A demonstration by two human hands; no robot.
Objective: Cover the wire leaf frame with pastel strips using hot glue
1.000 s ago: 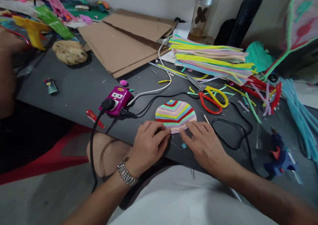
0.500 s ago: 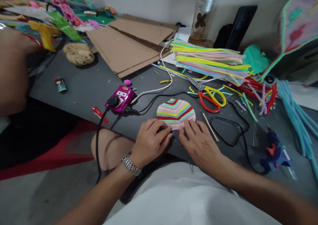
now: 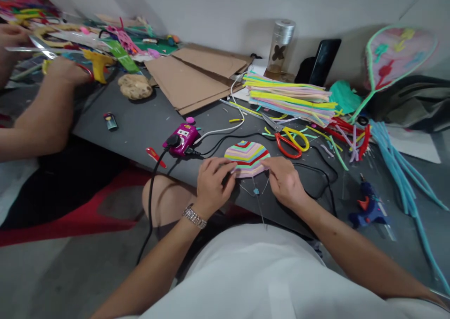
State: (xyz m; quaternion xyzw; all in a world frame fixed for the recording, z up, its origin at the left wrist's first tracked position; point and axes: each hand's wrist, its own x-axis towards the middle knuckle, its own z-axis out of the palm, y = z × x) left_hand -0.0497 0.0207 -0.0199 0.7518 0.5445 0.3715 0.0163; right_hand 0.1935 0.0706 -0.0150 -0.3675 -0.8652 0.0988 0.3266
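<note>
A round panel of striped pipe cleaners, in pink, yellow, red, mint and blue rows on a thin wire frame, lies at the table's front edge. Bare wire with a small blue knot hangs from its lower side toward my white shirt. My left hand, with a metal watch at the wrist, grips the panel's left edge between thumb and fingers. At the right edge my right hand pinches the panel's rim; its fingertips are partly hidden. Scissors with red and yellow handles rest just beyond my right hand.
A purple power socket with black cords stands left. Bundled pipe cleaners, cardboard and a bottle lie behind. A blue glue gun is right. At far left, a co-worker's hand holds scissors.
The view has shifted, showing more of the co-worker. My right hand has turned from lying flat to pinching the right rim. The loose cream strip beside it no longer shows.
</note>
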